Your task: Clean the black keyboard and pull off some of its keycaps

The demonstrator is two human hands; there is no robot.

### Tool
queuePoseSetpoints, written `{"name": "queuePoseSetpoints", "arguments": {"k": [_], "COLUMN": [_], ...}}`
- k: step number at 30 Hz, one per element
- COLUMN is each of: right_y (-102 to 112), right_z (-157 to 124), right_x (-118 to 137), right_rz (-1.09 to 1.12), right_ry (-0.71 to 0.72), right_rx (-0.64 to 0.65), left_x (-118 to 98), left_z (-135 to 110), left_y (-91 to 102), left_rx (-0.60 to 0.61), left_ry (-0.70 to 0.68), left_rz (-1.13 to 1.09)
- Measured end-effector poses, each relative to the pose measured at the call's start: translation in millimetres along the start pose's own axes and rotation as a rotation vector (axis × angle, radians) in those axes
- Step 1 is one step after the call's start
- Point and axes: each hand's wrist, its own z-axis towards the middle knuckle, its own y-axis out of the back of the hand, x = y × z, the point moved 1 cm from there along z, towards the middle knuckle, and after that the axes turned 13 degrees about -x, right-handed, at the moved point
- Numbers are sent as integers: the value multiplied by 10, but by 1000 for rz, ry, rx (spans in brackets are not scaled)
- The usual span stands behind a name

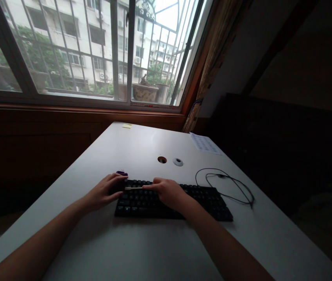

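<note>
A black keyboard [142, 201] lies across the white table in front of me. My left hand [107, 190] grips its upper left end, the thumb on the near side and the fingers towards the back. Just beyond those fingertips is a small purple object [121, 173], partly hidden, whose kind I cannot make out. My right hand [168, 191] is over the middle of the keyboard, its fingers closed on a thin pale cotton swab [133, 188]. The swab points left, its tip at the keys near my left thumb.
A black cable [236, 199] lies looped right of the keyboard. Farther back on the table [119, 246] are a round hole [162, 160], a white ring-shaped cover [178, 162], a printed sheet [205, 143] and a yellow note [127, 126]. A barred window stands behind.
</note>
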Motion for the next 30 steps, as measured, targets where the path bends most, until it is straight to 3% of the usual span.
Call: {"name": "queuePoseSetpoints", "arguments": {"k": [13, 30], "right_y": [142, 336], "right_z": [-156, -628], "right_x": [-87, -544], "right_rz": [-30, 7], "right_ry": [-5, -103], "right_rx": [-15, -15], "left_x": [81, 93], "left_z": [-19, -24], "left_y": [-47, -34], "left_rx": [-6, -3], "left_ry": [-20, -28], "left_rz": [53, 49]}}
